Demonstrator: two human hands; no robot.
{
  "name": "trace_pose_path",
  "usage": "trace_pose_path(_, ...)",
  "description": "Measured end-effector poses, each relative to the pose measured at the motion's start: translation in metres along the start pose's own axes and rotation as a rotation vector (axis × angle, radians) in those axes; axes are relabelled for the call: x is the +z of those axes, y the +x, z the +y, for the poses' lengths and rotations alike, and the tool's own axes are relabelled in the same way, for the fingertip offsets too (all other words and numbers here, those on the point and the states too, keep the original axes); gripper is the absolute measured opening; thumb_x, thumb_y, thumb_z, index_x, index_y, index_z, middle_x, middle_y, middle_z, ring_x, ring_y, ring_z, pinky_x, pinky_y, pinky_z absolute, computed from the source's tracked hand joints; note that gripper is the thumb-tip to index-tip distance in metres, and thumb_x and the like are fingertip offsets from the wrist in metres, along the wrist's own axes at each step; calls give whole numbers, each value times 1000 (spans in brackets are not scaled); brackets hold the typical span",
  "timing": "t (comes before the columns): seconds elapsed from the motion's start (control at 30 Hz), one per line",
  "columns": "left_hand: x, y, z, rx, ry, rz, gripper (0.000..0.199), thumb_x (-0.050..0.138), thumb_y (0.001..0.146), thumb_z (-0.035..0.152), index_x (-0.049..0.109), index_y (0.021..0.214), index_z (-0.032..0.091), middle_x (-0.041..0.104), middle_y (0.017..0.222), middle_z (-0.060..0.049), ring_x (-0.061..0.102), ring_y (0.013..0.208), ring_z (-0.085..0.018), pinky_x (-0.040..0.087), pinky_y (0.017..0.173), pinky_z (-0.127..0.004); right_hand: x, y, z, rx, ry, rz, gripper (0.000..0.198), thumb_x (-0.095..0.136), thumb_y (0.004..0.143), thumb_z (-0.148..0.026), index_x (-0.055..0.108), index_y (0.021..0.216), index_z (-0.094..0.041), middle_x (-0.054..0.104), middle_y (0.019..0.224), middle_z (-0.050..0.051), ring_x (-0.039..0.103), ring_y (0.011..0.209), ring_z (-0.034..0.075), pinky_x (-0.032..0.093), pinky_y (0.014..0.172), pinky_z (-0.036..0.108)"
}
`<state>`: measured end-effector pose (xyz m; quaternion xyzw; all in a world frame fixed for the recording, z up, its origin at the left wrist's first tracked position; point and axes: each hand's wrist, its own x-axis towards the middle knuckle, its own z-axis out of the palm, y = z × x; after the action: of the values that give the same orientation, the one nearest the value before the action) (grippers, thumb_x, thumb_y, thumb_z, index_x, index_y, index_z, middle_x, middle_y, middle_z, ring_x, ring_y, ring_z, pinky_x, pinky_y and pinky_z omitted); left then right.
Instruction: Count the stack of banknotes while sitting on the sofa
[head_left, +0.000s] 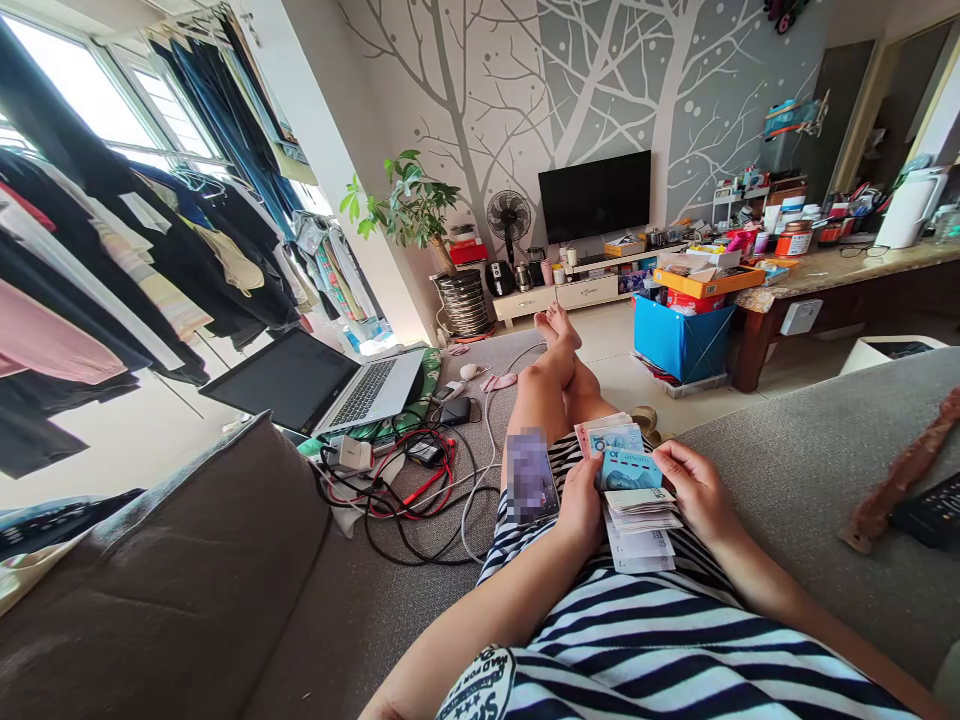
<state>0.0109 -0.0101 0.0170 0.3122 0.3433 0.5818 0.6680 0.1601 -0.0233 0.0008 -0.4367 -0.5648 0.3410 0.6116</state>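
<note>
Banknote, blue, rectangular, thin (630, 472) | probably light, limp, slippery; grip side edges | left hand (582, 497), 9 o'clock, right hand (694, 490), 3 o'clock: fingers pinched onto it

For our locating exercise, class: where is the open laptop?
In the head view, the open laptop is on the person's left, just beyond the tangled cables.

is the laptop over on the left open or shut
Open: the laptop has its dark screen tilted back from the base, leaving the keyboard uncovered.
</note>
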Motion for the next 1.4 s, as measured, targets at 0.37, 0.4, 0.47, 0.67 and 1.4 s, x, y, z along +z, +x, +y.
trace_pose_path(0.37, 1, -2, 3, 0, 26, 6, 33, 83, 58, 47, 70, 66, 17, 66, 68, -4, 57, 69, -21, 45, 75, -34, -1, 0, 3, -2, 20, 1, 52, 61, 89, -71, 55, 69, -23, 43, 60, -4, 39, 55, 15, 34, 51, 27)
trace_pose_path(0.4, 0, -2, 2, 3, 25, 3, 34, 83, 58, 47, 70, 67, 17, 67, 68, -4, 57, 69, -21, 45, 75, -34, -1, -1, 4, -3, 18, 0, 52, 61, 89, -71, 55, 69, -23, 44, 60, -3, 39, 56, 15, 34, 51, 27)
trace_pose_path(0.47, -1, -1, 1, 7, 29, -1, 34, 84, 58, 47, 70, 67, 17, 67, 69, -4, 58, 69, -21, 46, 75, -34, -1, -1, 4, -5, 12, -6, 52, 59, 90, -71, 54, 69, -23, 44, 61, -3, 40, 57, 16, 35, 52, 27)
trace_pose_path(0.67, -2, -1, 0, 5, 27, -5, 34, 84, 59, 48, 71, 69, 17, 70, 70, -5, 59, 69, -21, 47, 74, -34, -1, -1, 2, -4, 28, -7, 53, 61, 89, -70, 54, 67, -23, 43, 60, -3, 39, 56, 15, 33, 51, 27)
trace_pose_path(1.4, -5, 0, -5, -54, -44, -55, 34, 87, 55, 33, 76, 81, 15, 74, 71, -5, 68, 69, -24, 53, 77, -36, -2, 7, 13, 47, -70, 106, 54, 67, 79, -77, 60, 75, -23, 60, 65, 1, 55, 59, 19, 44, 55, 29)
